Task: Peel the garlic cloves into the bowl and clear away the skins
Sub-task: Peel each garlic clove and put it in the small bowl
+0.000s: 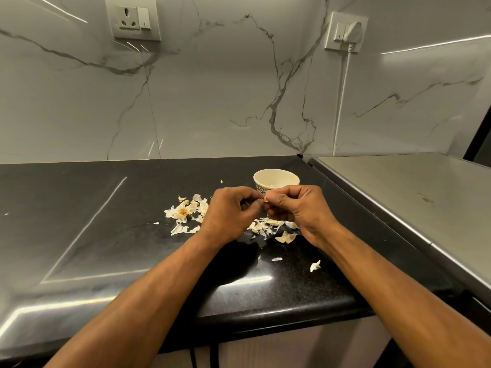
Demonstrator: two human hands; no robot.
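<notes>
A small garlic clove is pinched between the fingertips of my left hand and my right hand, just above the black counter. Most of the clove is hidden by my fingers. A cream bowl with a patterned outside stands right behind my hands; I cannot see what lies inside it. Papery garlic skins and the spent bulb base lie scattered to the left of my left hand. More garlic skins lie under and between my hands, and loose skin flakes sit nearer the counter's front edge.
The black stone counter runs to a rounded front edge. A grey appliance top stands higher on the right. The marble wall behind carries a socket and a plugged-in white cable.
</notes>
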